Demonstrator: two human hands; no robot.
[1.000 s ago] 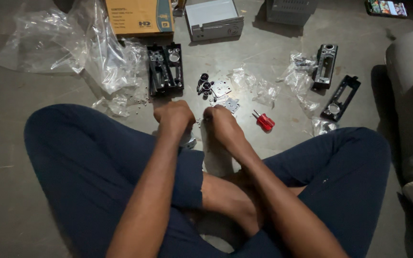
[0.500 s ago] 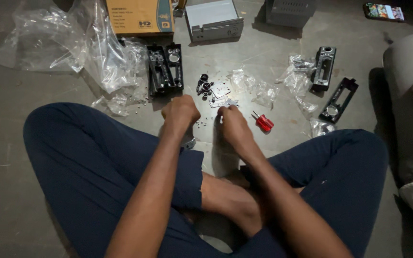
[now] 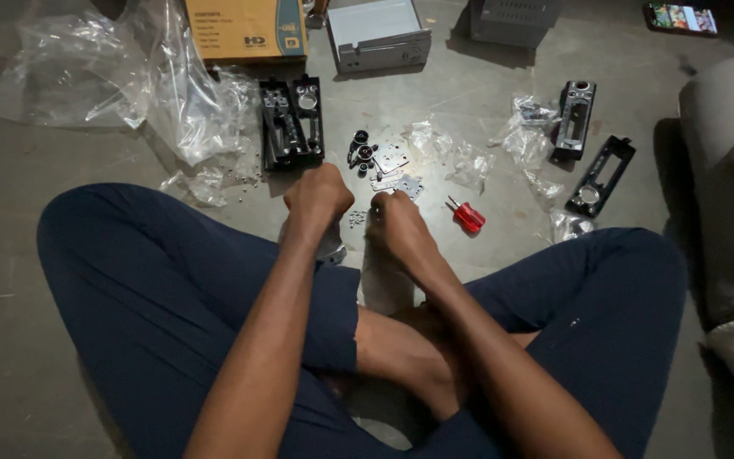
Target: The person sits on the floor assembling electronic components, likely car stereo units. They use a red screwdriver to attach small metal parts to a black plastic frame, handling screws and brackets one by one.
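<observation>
Two bare hands work close together on the floor (image 3: 61, 357) in front of a person seated cross-legged in dark blue trousers. Left hand (image 3: 318, 197): curled into a fist, its grip closed over a small grey metal part (image 3: 330, 252) that shows just below the wrist; what else it encloses cannot be told. Right hand (image 3: 398, 226): fingers bent down onto the floor just beside the left hand, fingertips at a scatter of tiny screws (image 3: 357, 218); whether anything is pinched between them cannot be told. Taking the left hand as landmark: flat silver plates (image 3: 394, 170) lie just beyond it, with small black knobs (image 3: 360, 151) beside them; a black plastic frame (image 3: 291, 121) stands beyond it, slightly to its left; a red-handled screwdriver (image 3: 468, 217) lies to its right, past the right hand; clear plastic wrapping (image 3: 104, 76) spreads well to its left; a cardboard box (image 3: 244, 30) and a grey metal chassis (image 3: 380, 34) sit far beyond it; two more black panels (image 3: 592, 144) lie well to its right.
</observation>
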